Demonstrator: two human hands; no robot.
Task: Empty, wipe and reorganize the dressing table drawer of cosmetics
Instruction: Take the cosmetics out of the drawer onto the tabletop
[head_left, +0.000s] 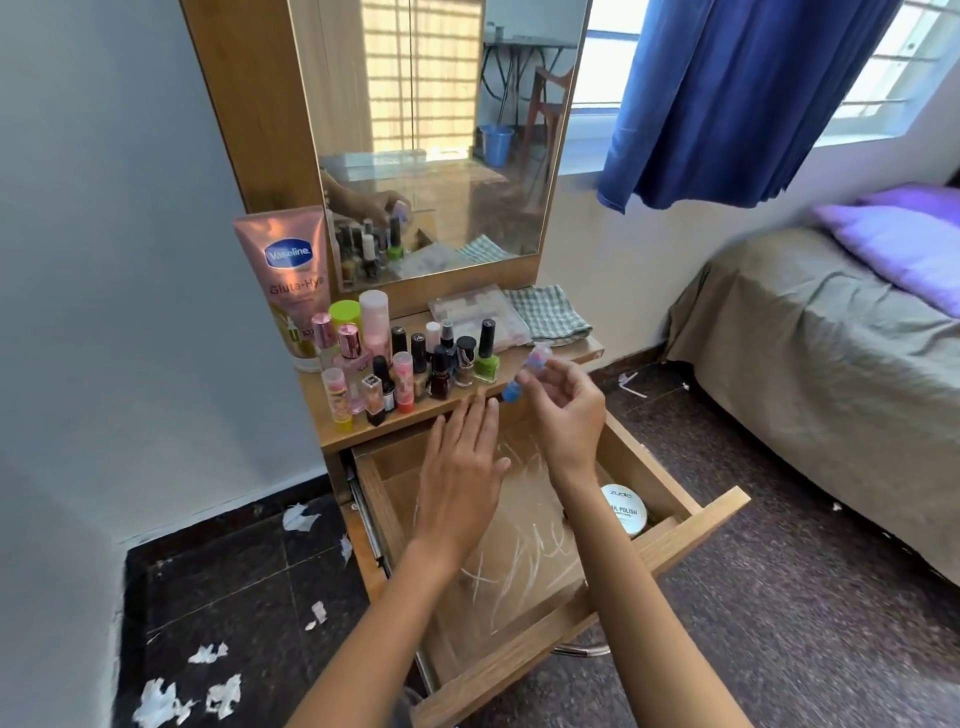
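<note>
The wooden drawer (691, 525) of the dressing table is pulled out, its floor streaked with white marks. A round white nail polish remover tub (625, 510) lies in its right corner. My right hand (566, 415) holds a small blue-and-pink capped tube (527, 371) tilted over the shelf's front edge. My left hand (462, 478) hovers flat with fingers spread above the drawer's back part. Several nail polishes and small bottles (415, 364) stand crowded on the table shelf (571, 353), with a pink Vaseline tube (288, 280) upright behind them.
A checked cloth (550, 314) and a flat palette (478, 317) lie at the shelf's right, below the mirror (441, 130). Torn white paper scraps (208, 691) litter the dark floor at left. A bed (831, 338) stands at right under a blue curtain (748, 98).
</note>
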